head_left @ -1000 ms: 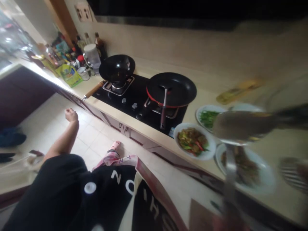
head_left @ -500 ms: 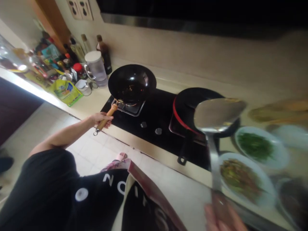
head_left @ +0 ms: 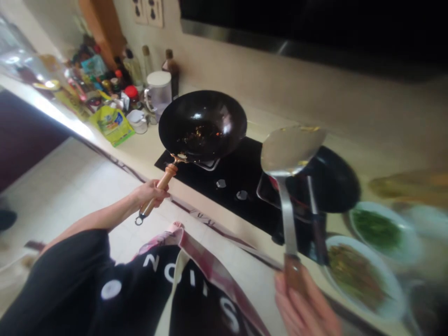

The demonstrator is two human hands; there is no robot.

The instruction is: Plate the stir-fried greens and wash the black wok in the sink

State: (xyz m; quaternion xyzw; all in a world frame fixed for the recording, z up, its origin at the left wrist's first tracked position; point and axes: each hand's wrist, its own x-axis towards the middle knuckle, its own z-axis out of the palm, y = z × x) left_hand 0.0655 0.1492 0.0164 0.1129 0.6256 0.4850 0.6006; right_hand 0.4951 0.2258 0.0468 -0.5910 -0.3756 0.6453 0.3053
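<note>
My left hand (head_left: pixel 153 193) is closed around the wooden handle of a black wok (head_left: pixel 203 128). The wok is tilted toward me above the left burner, with food scraps and an oily shine on its inner surface. In the lower right, my right hand (head_left: pixel 304 298) grips a metal wok spatula (head_left: pixel 292 151) by its wooden handle. Its broad blade points up in the air, with yellowish bits along the edge. Behind it, partly hidden, a black frying pan (head_left: pixel 338 182) sits on the right burner.
The black glass hob (head_left: pixel 224 186) lies in the counter. Plates of chopped greens (head_left: pixel 376 228) and mixed chopped food (head_left: pixel 357 275) stand at right. Bottles, a pitcher (head_left: pixel 159 91) and a yellow-green packet (head_left: pixel 112 125) crowd the left. A dark range hood (head_left: pixel 315 28) overhangs.
The wok has risen nearer to me and covers more of the left burner's grate. The spatula has moved left and upward in view. The camera has shifted too.
</note>
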